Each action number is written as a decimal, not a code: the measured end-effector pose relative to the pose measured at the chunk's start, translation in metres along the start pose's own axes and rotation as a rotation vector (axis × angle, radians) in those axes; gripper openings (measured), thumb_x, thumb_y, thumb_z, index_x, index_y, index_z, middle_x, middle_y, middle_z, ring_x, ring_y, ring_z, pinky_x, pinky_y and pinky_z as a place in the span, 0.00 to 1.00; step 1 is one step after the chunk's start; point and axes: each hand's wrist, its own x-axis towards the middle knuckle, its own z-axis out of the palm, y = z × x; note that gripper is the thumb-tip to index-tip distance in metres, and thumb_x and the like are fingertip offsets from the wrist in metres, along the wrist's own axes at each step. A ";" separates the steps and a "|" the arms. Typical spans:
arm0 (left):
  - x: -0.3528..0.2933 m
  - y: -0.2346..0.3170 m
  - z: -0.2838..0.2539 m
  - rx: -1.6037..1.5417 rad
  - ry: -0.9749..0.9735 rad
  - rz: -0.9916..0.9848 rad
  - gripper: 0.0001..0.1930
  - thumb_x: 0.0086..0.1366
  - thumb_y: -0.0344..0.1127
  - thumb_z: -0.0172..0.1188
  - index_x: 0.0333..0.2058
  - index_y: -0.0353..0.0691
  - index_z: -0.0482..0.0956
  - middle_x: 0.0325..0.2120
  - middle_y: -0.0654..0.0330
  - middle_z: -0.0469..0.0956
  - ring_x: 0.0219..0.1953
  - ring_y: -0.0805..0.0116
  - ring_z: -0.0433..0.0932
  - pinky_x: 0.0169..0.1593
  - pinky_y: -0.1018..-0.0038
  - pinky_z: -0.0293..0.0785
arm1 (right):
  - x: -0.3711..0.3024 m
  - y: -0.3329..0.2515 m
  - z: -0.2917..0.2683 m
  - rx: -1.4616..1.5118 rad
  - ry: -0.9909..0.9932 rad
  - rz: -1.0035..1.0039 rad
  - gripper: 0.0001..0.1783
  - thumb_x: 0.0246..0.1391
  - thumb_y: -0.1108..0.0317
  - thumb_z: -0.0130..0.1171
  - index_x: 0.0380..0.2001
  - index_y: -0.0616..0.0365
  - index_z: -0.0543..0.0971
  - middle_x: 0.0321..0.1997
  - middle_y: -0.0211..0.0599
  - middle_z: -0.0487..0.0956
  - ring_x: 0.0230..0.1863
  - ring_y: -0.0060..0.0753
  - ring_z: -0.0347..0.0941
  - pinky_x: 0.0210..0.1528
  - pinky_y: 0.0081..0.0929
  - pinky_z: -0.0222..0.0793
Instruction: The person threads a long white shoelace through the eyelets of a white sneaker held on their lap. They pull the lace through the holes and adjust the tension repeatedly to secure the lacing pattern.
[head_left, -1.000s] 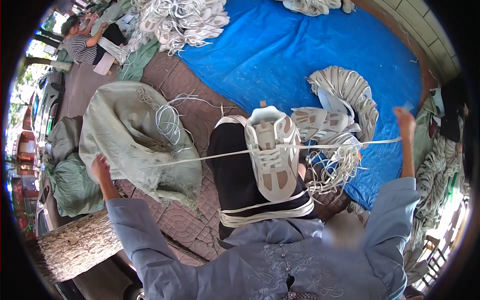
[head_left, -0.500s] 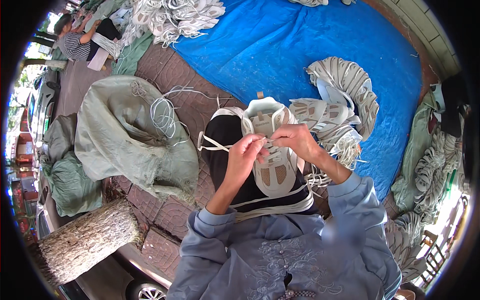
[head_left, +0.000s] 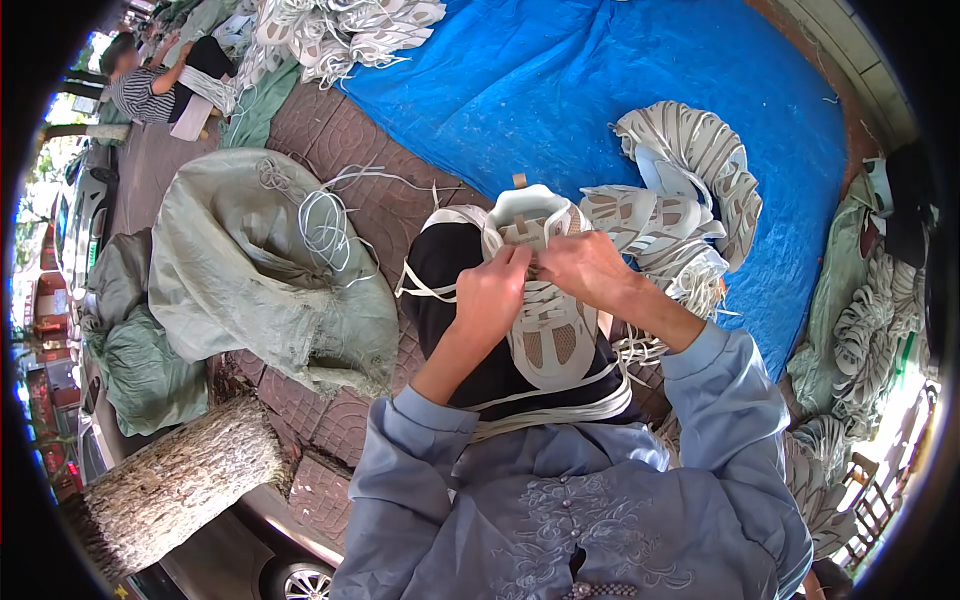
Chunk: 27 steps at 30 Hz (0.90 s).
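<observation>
Left hand [head_left: 490,292] and right hand [head_left: 580,268] met over throat of beige-white shoe upper [head_left: 550,350], toe toward wearer, on dark trousers [head_left: 432,268]. Both hands curled nearly closed, fingertips together; what they gripped hidden, could not tell. White lace [head_left: 425,292] looped out beyond left hand. More uppers [head_left: 738,195] fanned across blue tarp [head_left: 560,90].

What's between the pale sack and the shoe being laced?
Head view: reddish paving, a white lace loop, the black-clad knee and the left hand.
</observation>
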 end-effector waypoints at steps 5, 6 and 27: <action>0.001 0.000 -0.007 0.040 0.010 0.003 0.07 0.44 0.24 0.52 0.26 0.40 0.69 0.19 0.61 0.71 0.18 0.66 0.74 0.18 0.73 0.68 | 0.006 -0.013 -0.001 -0.051 0.280 -0.262 0.01 0.36 0.72 0.52 0.17 0.56 0.71 0.19 0.32 0.69 0.20 0.34 0.70 0.22 0.30 0.69; 0.002 0.000 -0.006 0.041 0.023 -0.009 0.07 0.44 0.25 0.52 0.25 0.40 0.69 0.18 0.61 0.71 0.18 0.66 0.74 0.18 0.73 0.68 | 0.008 -0.012 -0.001 -0.124 0.258 -0.322 0.02 0.36 0.71 0.53 0.16 0.56 0.71 0.17 0.31 0.68 0.20 0.32 0.69 0.22 0.29 0.68; -0.021 -0.003 -0.004 -0.160 0.061 -0.154 0.03 0.48 0.27 0.57 0.24 0.42 0.74 0.20 0.61 0.73 0.22 0.61 0.74 0.23 0.70 0.69 | -0.015 0.013 0.009 0.098 0.054 -0.068 0.02 0.37 0.68 0.56 0.21 0.50 0.76 0.23 0.30 0.72 0.24 0.33 0.72 0.25 0.30 0.68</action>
